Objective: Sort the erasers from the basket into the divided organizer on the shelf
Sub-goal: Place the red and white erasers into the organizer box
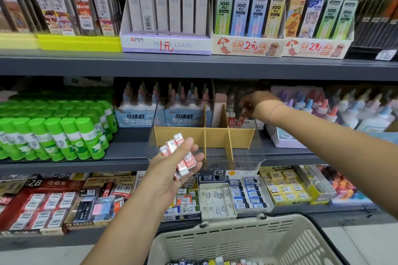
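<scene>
- Straight ahead in the head view, the organizer (241,135), a clear bin with wooden dividers, sits at the front edge of the middle shelf (129,146), its front lip just over that edge
- The left hand (170,170) is raised palm-up in front of the organizer's front left corner; its thumb and loosely curled fingers hold a small stack of erasers (182,155) in red-and-white sleeves, lying across the fingers
- The right hand (253,104) reaches over the organizer's back right compartment, fingers pointing down into it; the hand is blurred, so I cannot tell whether the fingertips pinch anything
- Red-and-white packs (232,121) stand in that back right compartment, just beside the fingertips
- The basket (237,241), beige and slotted, is at the bottom edge of the view below the shelves, with loose erasers (215,262) of mixed colours showing on its floor
- Green glue sticks (53,133) fill the left end of the middle shelf
- Boxed erasers (215,200) line the lower shelf, and pencil lead packs (165,6) the upper one
</scene>
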The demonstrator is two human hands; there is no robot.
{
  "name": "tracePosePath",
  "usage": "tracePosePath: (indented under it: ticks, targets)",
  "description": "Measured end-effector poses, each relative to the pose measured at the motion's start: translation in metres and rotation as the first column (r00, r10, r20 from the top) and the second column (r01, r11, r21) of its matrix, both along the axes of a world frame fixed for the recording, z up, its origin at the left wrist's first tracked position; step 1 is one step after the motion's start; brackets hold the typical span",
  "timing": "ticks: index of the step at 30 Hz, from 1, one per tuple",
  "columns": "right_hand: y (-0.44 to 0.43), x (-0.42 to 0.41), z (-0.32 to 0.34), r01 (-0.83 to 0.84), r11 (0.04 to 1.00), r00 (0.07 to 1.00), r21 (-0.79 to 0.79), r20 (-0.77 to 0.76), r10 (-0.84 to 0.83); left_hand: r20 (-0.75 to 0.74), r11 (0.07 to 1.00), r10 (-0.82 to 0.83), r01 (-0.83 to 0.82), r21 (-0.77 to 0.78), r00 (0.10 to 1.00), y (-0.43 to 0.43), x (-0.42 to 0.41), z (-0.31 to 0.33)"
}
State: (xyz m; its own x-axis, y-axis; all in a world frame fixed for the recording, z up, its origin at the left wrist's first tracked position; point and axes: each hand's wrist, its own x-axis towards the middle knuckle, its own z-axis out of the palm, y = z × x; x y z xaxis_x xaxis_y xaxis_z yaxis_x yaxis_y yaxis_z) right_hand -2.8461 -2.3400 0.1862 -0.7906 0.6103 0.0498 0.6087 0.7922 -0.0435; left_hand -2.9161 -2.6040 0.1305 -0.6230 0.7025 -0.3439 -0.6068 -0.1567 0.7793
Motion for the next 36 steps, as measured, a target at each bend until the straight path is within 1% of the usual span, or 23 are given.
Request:
tracePosePath:
  ticks: [1, 3, 5, 8, 13, 16, 21, 24, 28, 34, 36]
  targets:
    - [0.002, -0.005, -0.005, -0.028, 0.999, 0.999, 0.029, 0.025, 0.028, 0.002, 1.0, 0.002, -0.002, -0.003, 1.0, 0.0, -0.001, 0.0]
    - [0.004, -0.013, -0.012, -0.073, 0.993, 0.997, 0.088, 0.027, 0.07, -0.001, 1.0, 0.002, -0.002, -0.007, 1.0, 0.0, -0.002, -0.001]
    - [0.006, -0.016, -0.02, -0.09, 0.989, 0.996, 0.116, 0.027, 0.088, -0.012, 1.0, -0.003, 0.003, -0.018, 1.0, 0.0, -0.003, -0.003]
    - [0.005, -0.016, -0.027, -0.106, 0.983, 0.993, 0.149, 0.067, 0.097, -0.019, 0.999, -0.009, 0.008, -0.034, 1.0, 0.0, -0.004, -0.005]
    - [0.006, -0.016, -0.025, -0.143, 0.981, 0.987, 0.128, 0.089, 0.132, -0.014, 0.999, -0.013, 0.013, -0.039, 1.0, 0.001, -0.006, -0.007]
    - [0.007, -0.016, -0.024, -0.165, 0.976, 0.985, 0.144, 0.068, 0.156, -0.013, 0.999, -0.013, 0.012, -0.04, 1.0, 0.002, -0.006, -0.007]
    - [0.006, -0.016, -0.03, -0.151, 0.964, 0.988, 0.219, 0.067, 0.14, -0.013, 0.999, -0.014, 0.013, -0.039, 1.0, 0.003, -0.006, -0.007]
    - [0.008, -0.017, -0.035, -0.152, 0.957, 0.987, 0.249, 0.096, 0.132, -0.018, 0.999, -0.012, 0.011, -0.042, 1.0, 0.002, -0.006, -0.007]
    - [0.006, -0.02, -0.035, -0.128, 0.96, 0.985, 0.25, 0.143, 0.095, -0.02, 0.999, -0.018, 0.017, -0.047, 1.0, 0.003, -0.005, -0.008]
    - [0.005, -0.025, -0.035, -0.054, 0.98, 0.992, 0.193, 0.124, 0.03, -0.019, 0.999, -0.022, 0.021, -0.046, 1.0, 0.002, -0.004, -0.006]
    - [0.002, -0.023, -0.031, -0.05, 0.982, 0.984, 0.183, 0.177, 0.017, -0.018, 0.999, -0.027, 0.026, -0.047, 0.999, 0.002, -0.003, -0.006]
